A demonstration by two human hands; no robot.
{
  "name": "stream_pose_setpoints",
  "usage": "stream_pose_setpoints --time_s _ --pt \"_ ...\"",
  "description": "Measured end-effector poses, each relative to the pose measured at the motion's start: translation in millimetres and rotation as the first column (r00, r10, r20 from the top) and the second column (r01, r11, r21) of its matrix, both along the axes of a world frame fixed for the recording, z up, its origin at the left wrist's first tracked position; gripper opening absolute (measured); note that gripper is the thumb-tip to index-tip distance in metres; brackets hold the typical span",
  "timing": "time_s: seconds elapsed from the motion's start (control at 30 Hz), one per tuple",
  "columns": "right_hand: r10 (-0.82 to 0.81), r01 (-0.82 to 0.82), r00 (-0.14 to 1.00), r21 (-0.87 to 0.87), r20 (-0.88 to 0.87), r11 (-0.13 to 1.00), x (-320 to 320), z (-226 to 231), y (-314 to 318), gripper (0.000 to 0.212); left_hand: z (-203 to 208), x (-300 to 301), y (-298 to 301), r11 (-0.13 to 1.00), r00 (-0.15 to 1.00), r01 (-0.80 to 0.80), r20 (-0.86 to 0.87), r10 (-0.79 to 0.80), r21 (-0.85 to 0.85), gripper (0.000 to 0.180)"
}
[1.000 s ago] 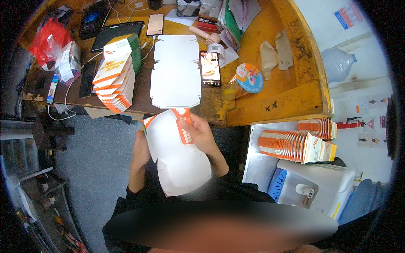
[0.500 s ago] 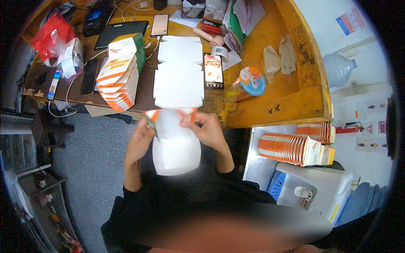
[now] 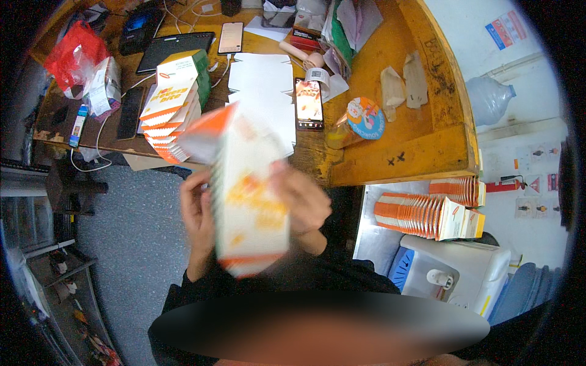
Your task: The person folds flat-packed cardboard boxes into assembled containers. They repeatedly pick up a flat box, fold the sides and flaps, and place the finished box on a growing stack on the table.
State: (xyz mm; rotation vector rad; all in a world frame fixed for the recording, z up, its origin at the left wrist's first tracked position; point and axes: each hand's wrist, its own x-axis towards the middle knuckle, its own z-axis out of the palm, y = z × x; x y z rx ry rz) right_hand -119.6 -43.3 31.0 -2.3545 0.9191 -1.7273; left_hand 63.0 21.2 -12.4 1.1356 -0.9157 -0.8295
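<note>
Upright in front of my chest is a cardboard food carton [image 3: 250, 201], white with orange edges, orange lettering and a green side, partly blurred by motion. My left hand [image 3: 198, 210] grips its left side, with some fingers hidden behind it. On the right side my right hand [image 3: 302, 201] holds the carton, its thumb over the printed face and its fingers smeared. A pointed orange flap sticks out at the upper left. Beyond it, flat white carton blanks [image 3: 259, 85] lie on the wooden desk, partly covered by the carton. A fanned stack of printed cartons [image 3: 174, 104] stands left of them.
A phone with a lit screen [image 3: 309, 104] lies right of the blanks; another phone [image 3: 231, 38] lies farther back. A red plastic bag [image 3: 73, 55] sits at the far left. Rows of nested cartons [image 3: 415, 215] rest on a metal surface at right, beside a white appliance [image 3: 452, 268].
The carton has turned from its plain white inside to its printed outside and come up higher, now overlapping the blanks. My right hand has shifted with it.
</note>
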Motion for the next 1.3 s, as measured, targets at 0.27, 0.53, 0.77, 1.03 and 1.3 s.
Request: stream_pose_setpoints --time_s 0.27,0.53,0.77,1.03,1.3 --pt "0.535 -0.525 0.841 0.351 0.075 0.775 42 -18 17 0.036 7 10 42 0.947 0.925 0.255 -0.333 -0.180 0.195 0.037" --pt "0.371 -0.351 0.928 0.392 0.027 0.850 46 -4 -37 0.102 -12 32 1 0.976 0.903 0.097 -0.430 -0.003 0.196 0.041" --pt "0.289 -0.324 0.942 0.243 0.169 0.914 100 17 -128 0.096 26 69 -97 0.830 0.902 0.028 -0.344 -0.261 -0.557 0.060" --pt "0.304 -0.222 0.949 0.504 -0.086 0.835 189 -11 -300 0.089 62 180 -204 0.991 0.946 0.056 -0.312 -0.091 -0.118 0.050" --pt "0.475 -0.181 0.832 0.668 -0.288 0.722 186 -53 -315 0.088 31 206 -209 0.928 0.996 0.082 -0.051 -0.068 0.364 0.061"
